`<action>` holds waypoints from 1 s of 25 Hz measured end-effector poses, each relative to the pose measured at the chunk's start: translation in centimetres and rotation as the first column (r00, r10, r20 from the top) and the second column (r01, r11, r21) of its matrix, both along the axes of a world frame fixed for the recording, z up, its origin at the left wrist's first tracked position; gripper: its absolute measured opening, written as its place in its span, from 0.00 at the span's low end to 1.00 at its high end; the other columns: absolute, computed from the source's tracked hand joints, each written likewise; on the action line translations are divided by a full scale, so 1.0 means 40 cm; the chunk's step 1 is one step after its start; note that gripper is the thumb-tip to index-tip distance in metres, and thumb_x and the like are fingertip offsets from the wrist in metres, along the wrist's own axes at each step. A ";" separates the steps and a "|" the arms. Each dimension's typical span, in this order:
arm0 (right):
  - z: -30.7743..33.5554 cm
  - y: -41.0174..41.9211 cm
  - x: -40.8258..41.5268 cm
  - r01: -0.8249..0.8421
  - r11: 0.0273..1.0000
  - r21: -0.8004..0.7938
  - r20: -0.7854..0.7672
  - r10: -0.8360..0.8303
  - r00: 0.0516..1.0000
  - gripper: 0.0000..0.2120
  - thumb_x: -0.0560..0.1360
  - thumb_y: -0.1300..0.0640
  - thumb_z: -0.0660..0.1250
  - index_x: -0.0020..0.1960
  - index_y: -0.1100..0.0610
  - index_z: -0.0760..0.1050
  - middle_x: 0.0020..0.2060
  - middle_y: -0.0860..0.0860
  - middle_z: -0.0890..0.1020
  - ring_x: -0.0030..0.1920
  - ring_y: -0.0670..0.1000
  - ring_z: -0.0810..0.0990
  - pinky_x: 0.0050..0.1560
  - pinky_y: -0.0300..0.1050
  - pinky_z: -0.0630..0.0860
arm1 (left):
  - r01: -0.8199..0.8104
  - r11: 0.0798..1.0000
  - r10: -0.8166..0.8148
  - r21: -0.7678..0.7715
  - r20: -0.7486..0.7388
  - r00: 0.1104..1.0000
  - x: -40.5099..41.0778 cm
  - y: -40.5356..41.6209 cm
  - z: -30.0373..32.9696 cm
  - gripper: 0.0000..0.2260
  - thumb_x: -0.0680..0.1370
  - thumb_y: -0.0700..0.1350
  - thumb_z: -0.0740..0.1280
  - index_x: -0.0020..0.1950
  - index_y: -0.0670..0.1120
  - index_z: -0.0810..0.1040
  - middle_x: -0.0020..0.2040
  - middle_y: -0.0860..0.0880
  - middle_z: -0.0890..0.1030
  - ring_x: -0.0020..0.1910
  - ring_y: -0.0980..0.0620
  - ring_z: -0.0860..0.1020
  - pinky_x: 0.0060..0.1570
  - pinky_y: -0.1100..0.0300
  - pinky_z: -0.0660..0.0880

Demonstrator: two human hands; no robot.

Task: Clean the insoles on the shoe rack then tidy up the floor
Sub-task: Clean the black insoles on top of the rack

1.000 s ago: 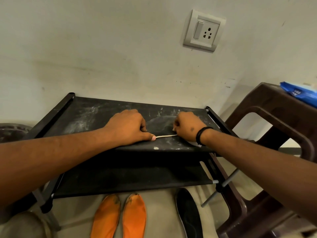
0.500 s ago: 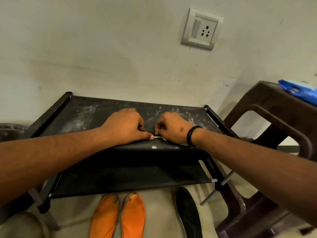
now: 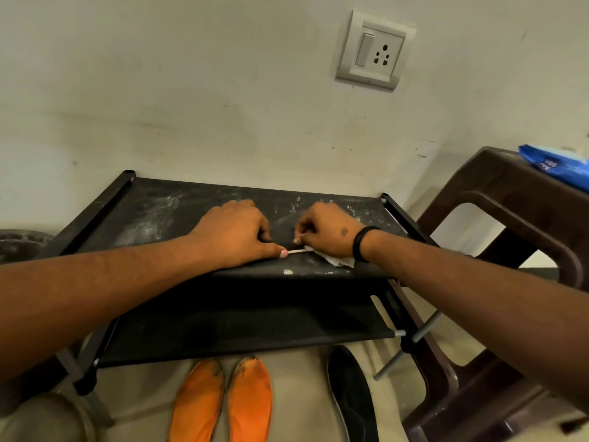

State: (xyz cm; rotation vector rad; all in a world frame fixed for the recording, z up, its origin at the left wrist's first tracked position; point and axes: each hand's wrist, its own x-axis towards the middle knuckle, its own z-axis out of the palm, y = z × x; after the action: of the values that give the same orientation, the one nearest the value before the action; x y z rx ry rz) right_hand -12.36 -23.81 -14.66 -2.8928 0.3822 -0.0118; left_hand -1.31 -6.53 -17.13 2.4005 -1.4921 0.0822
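A black insole [image 3: 288, 229] lies on the top shelf of the shoe rack [image 3: 153, 215], between the person's two hands, most of it hidden by them. The right hand [image 3: 328, 232] has its fingers curled down onto it and pinches a white wipe [image 3: 341, 260], whose crumpled end sticks out under the wrist while a thin twisted strand runs left to the thumb of the other hand. The left hand [image 3: 234, 232] rests knuckles-up on the insole, fingers bent under and thumb stretched flat on the strand, seemingly pinning things down.

I judge this to be the cleaning step, mid-wipe. The next move seems to call for a firm hold with the left while the right rubs the wipe along the insole, which may slide on the dusty fabric.

On the floor below lie two orange insoles [image 3: 223, 400] side by side and another black insole [image 3: 352, 393] to their right; these look like they await tidying. A brown plastic stool [image 3: 497, 205] stands beside the rack.
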 end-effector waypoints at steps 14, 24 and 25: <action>0.007 -0.108 -0.052 0.176 0.968 -0.179 0.032 -0.173 0.984 0.06 0.77 0.56 0.68 0.44 0.54 0.83 0.41 0.50 0.85 0.42 0.50 0.82 0.51 0.49 0.80 | 0.019 1.000 -0.019 0.002 -0.016 1.000 0.005 0.006 -0.004 0.19 0.70 0.71 0.67 0.43 0.57 0.83 0.48 0.54 0.76 0.50 0.52 0.76 0.48 0.52 0.75; 0.007 -0.098 -0.074 0.187 0.978 -0.096 0.052 -0.183 0.982 0.06 0.77 0.58 0.68 0.46 0.56 0.84 0.41 0.51 0.85 0.41 0.48 0.82 0.51 0.47 0.80 | 0.039 0.999 -0.039 0.002 -0.039 0.998 0.001 0.005 -0.002 0.18 0.71 0.68 0.69 0.44 0.55 0.83 0.52 0.53 0.75 0.53 0.51 0.74 0.53 0.50 0.74; 0.001 -0.074 -0.074 0.144 0.986 -0.078 0.061 -0.139 0.988 0.06 0.77 0.58 0.67 0.46 0.56 0.84 0.39 0.48 0.84 0.39 0.46 0.81 0.48 0.42 0.79 | 0.045 0.999 -0.045 -0.001 -0.044 0.998 0.001 0.007 -0.003 0.18 0.71 0.68 0.69 0.44 0.55 0.83 0.52 0.53 0.75 0.53 0.51 0.74 0.54 0.49 0.74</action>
State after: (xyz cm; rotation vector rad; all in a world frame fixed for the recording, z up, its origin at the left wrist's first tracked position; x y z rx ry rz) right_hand -15.32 -26.79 -14.62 -2.9320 0.5900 -0.1337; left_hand -1.25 -6.24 -17.25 2.3523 -1.5249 0.0184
